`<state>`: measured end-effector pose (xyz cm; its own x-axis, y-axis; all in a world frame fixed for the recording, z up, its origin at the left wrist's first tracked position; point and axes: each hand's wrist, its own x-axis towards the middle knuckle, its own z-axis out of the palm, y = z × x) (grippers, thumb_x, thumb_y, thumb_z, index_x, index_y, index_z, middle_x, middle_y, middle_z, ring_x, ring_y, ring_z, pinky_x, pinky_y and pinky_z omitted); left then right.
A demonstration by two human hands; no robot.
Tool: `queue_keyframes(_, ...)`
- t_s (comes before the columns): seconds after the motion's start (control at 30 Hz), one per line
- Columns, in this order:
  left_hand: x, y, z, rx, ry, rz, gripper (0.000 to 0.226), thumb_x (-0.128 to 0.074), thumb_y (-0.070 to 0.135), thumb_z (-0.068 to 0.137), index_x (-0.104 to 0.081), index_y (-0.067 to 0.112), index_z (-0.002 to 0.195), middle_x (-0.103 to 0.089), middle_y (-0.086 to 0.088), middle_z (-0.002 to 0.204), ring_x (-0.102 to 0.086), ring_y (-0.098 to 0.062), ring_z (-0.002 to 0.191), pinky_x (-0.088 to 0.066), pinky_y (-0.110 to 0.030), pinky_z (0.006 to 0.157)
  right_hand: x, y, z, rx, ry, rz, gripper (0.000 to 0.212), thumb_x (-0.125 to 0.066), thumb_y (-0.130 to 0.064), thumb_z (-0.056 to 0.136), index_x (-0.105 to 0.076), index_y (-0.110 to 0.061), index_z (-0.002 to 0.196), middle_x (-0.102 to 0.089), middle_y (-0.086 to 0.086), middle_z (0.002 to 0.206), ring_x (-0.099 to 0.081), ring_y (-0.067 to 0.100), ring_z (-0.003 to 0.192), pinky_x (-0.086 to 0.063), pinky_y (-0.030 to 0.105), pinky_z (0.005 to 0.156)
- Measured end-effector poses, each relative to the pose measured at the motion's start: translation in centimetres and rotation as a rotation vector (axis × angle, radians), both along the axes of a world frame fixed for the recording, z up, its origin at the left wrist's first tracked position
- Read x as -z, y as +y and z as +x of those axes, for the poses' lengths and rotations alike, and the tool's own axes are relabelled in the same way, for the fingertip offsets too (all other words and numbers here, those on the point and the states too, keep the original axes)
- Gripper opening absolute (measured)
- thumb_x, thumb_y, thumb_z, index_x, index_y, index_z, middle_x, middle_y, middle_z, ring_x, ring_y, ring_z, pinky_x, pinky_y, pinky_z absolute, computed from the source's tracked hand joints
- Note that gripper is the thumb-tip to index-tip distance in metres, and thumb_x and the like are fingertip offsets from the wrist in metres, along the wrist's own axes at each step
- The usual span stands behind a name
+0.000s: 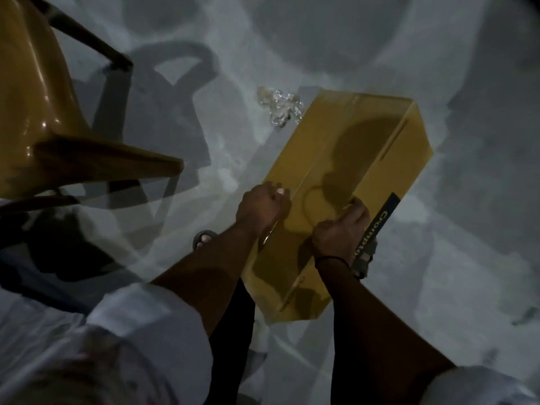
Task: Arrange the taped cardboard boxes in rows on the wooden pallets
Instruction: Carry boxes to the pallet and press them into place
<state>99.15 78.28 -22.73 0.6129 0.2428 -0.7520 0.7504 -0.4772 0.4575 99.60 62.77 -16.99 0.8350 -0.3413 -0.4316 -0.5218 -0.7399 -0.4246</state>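
Left hand (264, 206) fingers curled tight at left long edge of the cardboard box (350, 159), gripping that edge, thumbnail showing on top. Right hand (340, 232) fingers curled down onto box top near its right side, just beside the blue printed strip (385, 217); whether it actually clamps the box or only presses on it, cannot tell, frame is smeared. Thin black band (331, 260) on right wrist. Both forearms bare, white sleeves (140, 325) at bottom of view.

Box is long, yellow-brown, clear tape seam along its length, lying diagonal in front of the person, near end by the legs, far end pointing up-right. Over the floor; resting or lifted, cannot tell. Shadows of head and arms fall on its top.

Sandalled foot (204, 239) just left of the box near the left forearm, a second sandalled foot (365, 258) partly hidden at the box's right side. Crumpled clear plastic wad (279, 108) on the floor just beside the box's far left corner.

Floor (467, 258) grey concrete, patchy, pale dusty streaks, many overlapping shadows. Room dim. Yellow-brown plastic chair (43, 112) fills upper left, well apart from the box, dark leg sticking out, its shadow across the floor
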Motion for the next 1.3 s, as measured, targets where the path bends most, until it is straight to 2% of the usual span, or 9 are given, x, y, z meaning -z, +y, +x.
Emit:
queue_keyframes(0.2,5.9,-0.4,2.9,0.062,0.306,-0.201,0.087,-0.04,0.061,0.103,-0.005,0.009,0.163,-0.024,-0.018,0.166,-0.029,-0.039,0.151,-0.024,-0.049,0.124,2.7,-7.9,0.0,0.404,0.145,0.049,0.072,-0.055,-0.017,0.09,-0.029,-0.028,0.156,-0.049,0.013,0.144,-0.051,0.04,0.127,-0.047,0.062,0.101)
queue_keyframes(0.33,5.0,-3.7,4.6,0.022,0.277,-0.216,0.069,-0.045,0.055,0.105,-0.026,0.014,0.158,-0.036,-0.021,0.157,-0.043,-0.041,0.139,-0.038,-0.047,0.112,2.5,-9.9,0.2,0.285,0.123,0.12,0.079,-0.059,-0.023,0.094,-0.017,-0.029,0.161,-0.04,0.01,0.155,-0.042,0.036,0.138,-0.041,0.055,0.11)
queue_keyframes(0.47,-4.3,-6.6,3.8,0.095,0.075,-0.06,0.092,-0.047,0.072,0.095,-0.006,0.027,0.163,-0.027,-0.019,0.153,-0.047,-0.044,0.133,-0.039,-0.048,0.109,-3.0,-12.1,2.7,0.32,0.119,0.162,0.082,-0.061,-0.038,0.099,-0.011,-0.024,0.163,-0.03,0.008,0.163,-0.032,0.031,0.147,-0.027,0.041,0.119)
queue_keyframes(0.57,-13.8,-8.1,3.1,0.169,-0.004,0.033,0.106,-0.048,0.085,0.085,0.009,0.037,0.161,-0.028,-0.011,0.15,-0.055,-0.039,0.123,-0.049,-0.044,0.1,-9.6,-14.4,5.0,0.117,0.12,0.143,0.085,-0.063,-0.046,0.095,-0.015,-0.025,0.162,-0.033,0.009,0.16,-0.038,0.035,0.143,-0.031,0.046,0.116)
queue_keyframes(0.7,-27.7,-11.8,3.5,0.13,-0.227,0.172,0.104,-0.049,0.094,0.076,-0.005,0.05,0.159,-0.033,-0.003,0.142,-0.056,-0.029,0.12,-0.055,-0.042,0.094,-20.9,-17.4,8.5,-0.197,0.12,0.096,0.083,-0.046,-0.063,0.097,-0.005,-0.031,0.162,-0.01,0.009,0.169,-0.043,0.041,0.138,-0.039,0.052,0.112)
queue_keyframes(0.83,-39.1,-15.8,4.3,0.083,-0.33,0.258,0.099,-0.046,0.095,0.076,-0.013,0.052,0.158,-0.021,0.004,0.159,-0.05,-0.029,0.135,-0.051,-0.042,0.101,-31.6,-21.2,11.0,-0.494,-0.051,-0.005,0.074,-0.032,-0.068,0.097,-0.013,-0.036,0.161,0.017,-0.004,0.168,-0.046,0.041,0.134,-0.043,0.052,0.108)
queue_keyframes(0.93,-45.7,-19.2,3.8,0.144,-0.395,0.351,0.105,-0.041,0.098,0.073,-0.006,0.049,0.16,0.006,0.009,0.169,-0.034,-0.038,0.147,-0.043,-0.053,0.11,-37.8,-24.2,11.2,-0.652,-0.124,-0.057,0.071,-0.028,-0.077,0.09,-0.031,-0.045,0.154,0.012,-0.01,0.168,-0.031,0.043,0.143,-0.034,0.057,0.113)
queue_keyframes(1.1,-53.5,-25.5,-0.1,0.212,-0.418,0.456,0.109,-0.037,0.101,0.071,-0.007,0.047,0.161,0.018,-0.004,0.17,-0.034,-0.047,0.146,-0.04,-0.054,0.112,-46.7,-29.6,7.9,-0.659,-0.174,-0.118,0.081,-0.036,-0.088,0.082,-0.035,-0.046,0.151,-0.001,-0.002,0.169,-0.029,0.045,0.141,-0.032,0.055,0.113)
queue_keyframes(1.3,-60.0,-32.8,-8.4,0.138,-0.521,0.318,0.106,-0.042,0.104,0.064,-0.035,0.049,0.154,-0.018,-0.007,0.168,-0.04,-0.035,0.145,-0.042,-0.052,0.111,-55.2,-37.2,-1.0,-0.652,-0.29,-0.327,0.086,-0.035,-0.092,0.076,-0.042,-0.043,0.147,-0.023,-0.003,0.163,-0.038,0.045,0.128,-0.036,0.051,0.101)
